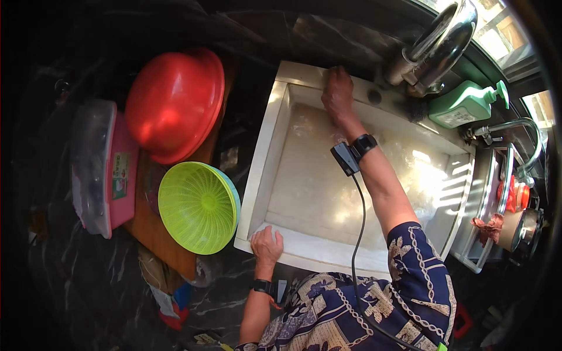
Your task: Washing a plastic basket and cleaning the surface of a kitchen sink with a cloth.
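Observation:
A wide, pale rectangular sink lies before me, its basin wet-looking and lit by patches of sun. My right hand reaches across it and presses, knuckles bent, on the far rim near the left corner. Whatever may be under those fingers is hidden. On the near left corner, my left hand lies with its fingers curled over the sink rim and the thumb apart. Black bands circle both wrists. A small black device sits at the right wrist, and its cable runs down past my patterned shirt.
Left of the sink, a wooden board carries an upturned red basin, a lime-green colander and a pink lidded box. Behind the sink stand a chrome faucet and a green pump bottle. A metal rack is right.

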{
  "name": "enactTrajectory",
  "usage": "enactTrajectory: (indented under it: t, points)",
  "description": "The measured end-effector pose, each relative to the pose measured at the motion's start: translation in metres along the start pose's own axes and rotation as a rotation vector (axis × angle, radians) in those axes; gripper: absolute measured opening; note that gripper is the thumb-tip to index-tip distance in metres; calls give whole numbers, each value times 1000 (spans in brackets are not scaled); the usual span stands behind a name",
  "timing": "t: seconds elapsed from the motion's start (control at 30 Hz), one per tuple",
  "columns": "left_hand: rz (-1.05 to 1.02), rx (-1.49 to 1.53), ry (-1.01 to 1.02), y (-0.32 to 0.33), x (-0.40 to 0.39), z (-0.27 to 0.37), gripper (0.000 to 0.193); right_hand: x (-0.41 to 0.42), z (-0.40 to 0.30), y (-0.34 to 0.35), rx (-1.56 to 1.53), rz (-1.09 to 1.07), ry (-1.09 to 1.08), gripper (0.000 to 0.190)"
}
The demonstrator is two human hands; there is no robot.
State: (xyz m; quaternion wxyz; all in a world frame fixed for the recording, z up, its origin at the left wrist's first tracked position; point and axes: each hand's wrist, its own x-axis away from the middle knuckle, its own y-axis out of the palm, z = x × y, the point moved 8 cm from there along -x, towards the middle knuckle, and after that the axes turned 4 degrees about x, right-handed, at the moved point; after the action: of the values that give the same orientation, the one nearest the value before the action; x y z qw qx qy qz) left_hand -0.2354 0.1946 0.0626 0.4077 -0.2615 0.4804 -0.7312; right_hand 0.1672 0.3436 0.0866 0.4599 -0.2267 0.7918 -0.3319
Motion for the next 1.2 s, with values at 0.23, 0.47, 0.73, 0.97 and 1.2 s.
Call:
enactTrajectory:
  t: [0.23, 0.47, 0.73, 0.97, 1.2]
  points:
    - [-15, -15, 11, 4, -1, 3, 16, -12, -64, 46, -376, -269, -81, 30]
    - [8, -43, 17, 2, 0, 1, 13, 69, -121, 34, -490, -342, -331, 55]
    - [13, -6, -2, -1, -2, -2, 11, 60, -97, -4, -760, -123, -38, 55]
    - [8, 5, -15, 2, -3, -1, 12, 55, -49, 90, -534, -61, 72, 44]
    - [-6, -13, -7, -2, -1, -1, 15, 68, -63, 79, 27, 98, -150, 57]
